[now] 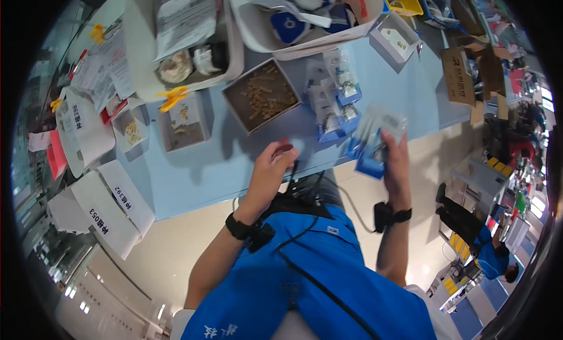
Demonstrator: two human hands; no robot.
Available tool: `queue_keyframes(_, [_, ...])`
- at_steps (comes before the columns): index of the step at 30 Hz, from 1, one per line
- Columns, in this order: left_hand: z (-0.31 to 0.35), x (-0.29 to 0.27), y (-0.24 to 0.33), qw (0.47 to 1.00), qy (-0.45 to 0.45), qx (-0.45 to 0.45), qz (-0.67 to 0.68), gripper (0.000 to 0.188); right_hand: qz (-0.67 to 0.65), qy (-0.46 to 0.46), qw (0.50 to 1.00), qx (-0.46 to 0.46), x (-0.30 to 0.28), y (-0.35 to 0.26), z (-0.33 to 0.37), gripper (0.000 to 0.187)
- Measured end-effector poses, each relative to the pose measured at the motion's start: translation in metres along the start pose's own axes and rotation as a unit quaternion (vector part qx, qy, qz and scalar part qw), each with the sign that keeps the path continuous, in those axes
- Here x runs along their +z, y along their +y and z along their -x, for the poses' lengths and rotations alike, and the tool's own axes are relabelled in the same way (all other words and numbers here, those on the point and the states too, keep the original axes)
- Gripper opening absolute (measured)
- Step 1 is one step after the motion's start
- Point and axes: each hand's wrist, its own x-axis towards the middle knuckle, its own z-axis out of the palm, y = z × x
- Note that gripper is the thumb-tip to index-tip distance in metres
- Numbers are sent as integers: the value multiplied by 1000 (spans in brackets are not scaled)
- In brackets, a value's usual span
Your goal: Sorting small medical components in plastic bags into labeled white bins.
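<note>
Pale blue tabletop (182, 184) spans the upper part of my view, with a light floor (167, 234) below. I watch the right hand (397, 158) gripping blue-ended clear packets (375, 138) with small silvery parts inside, over the table's front edge; they overlap, so I cannot count them exactly. The left hand (271, 167) has its fingers curled toward the thumb; I cannot tell whether it holds anything. Similar packets (333, 97) lie bunched on the table, also too overlapped to count. Around them I count two large white bins (138, 61), three small open boxes (239, 95) containing brass-coloured pieces (264, 97) and three yellow clips (173, 98).
</note>
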Motion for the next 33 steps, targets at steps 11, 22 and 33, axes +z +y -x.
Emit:
queue_keyframes(11, [-89,122,6,981,189,32,-33,67,301,-28,945,-125,-62,-43,-196,58])
queue_keyframes(22, [-105,137,15,964,257,-60,29,72,453,-74,783,-420,1,-66,-143,27])
queue_keyframes(33, [-97,140,4,960,276,-36,38,60,346,218,908,-89,-182,5,-118,44])
